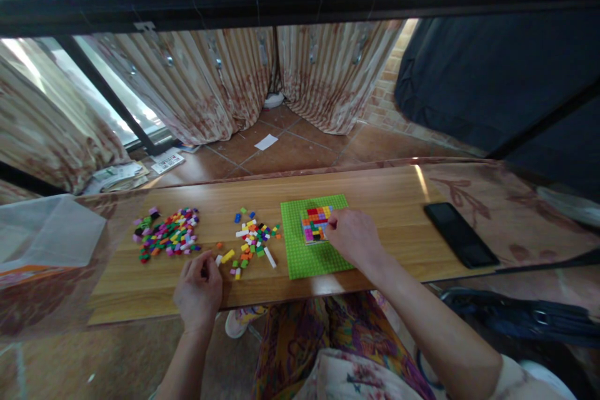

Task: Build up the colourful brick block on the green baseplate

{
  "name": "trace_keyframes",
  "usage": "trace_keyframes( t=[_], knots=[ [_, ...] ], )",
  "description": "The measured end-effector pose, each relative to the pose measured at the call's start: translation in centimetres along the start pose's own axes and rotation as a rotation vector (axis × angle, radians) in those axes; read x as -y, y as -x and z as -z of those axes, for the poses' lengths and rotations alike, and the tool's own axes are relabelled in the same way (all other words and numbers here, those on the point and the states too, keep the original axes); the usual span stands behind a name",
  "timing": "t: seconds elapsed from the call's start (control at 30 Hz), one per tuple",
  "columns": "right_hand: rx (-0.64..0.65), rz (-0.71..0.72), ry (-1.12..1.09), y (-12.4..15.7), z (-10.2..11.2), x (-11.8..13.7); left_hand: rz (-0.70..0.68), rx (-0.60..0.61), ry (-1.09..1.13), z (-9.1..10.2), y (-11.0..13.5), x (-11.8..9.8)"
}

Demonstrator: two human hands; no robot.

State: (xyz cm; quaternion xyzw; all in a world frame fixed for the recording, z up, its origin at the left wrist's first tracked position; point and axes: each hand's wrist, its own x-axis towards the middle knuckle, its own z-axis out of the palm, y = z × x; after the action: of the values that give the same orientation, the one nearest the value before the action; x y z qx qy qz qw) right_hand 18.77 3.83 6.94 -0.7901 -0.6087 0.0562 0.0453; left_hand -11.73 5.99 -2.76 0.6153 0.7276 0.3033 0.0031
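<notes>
A green baseplate lies on a wooden board, with a patch of coloured bricks built on its far part. My right hand rests on the plate, its fingers curled against the right edge of that patch; whether a brick is between them is hidden. My left hand sits at the board's near edge with fingers bent, fingertips close to a white and a yellow brick. A small scatter of loose bricks lies between the hands.
A larger heap of mixed bricks lies at the board's left. A black phone rests at the right end. A clear plastic bag is at far left. Curtains and tiled floor are beyond.
</notes>
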Motion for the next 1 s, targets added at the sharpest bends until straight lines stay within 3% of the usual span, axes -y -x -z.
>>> trace_keyframes(
  t=[0.53,0.77,1.0],
  knots=[
    [-0.021,-0.040,-0.305,0.0,-0.9,-2.0,0.002,0.000,0.030,0.0,0.1,-0.2],
    [-0.018,-0.041,-0.325,-0.2,-0.5,-2.0,0.006,0.003,0.015,0.1,0.2,-0.3],
    [0.070,0.066,-0.325,-1.2,0.7,-2.8,-0.005,-0.001,0.051,0.4,0.2,-0.7]
  ],
)
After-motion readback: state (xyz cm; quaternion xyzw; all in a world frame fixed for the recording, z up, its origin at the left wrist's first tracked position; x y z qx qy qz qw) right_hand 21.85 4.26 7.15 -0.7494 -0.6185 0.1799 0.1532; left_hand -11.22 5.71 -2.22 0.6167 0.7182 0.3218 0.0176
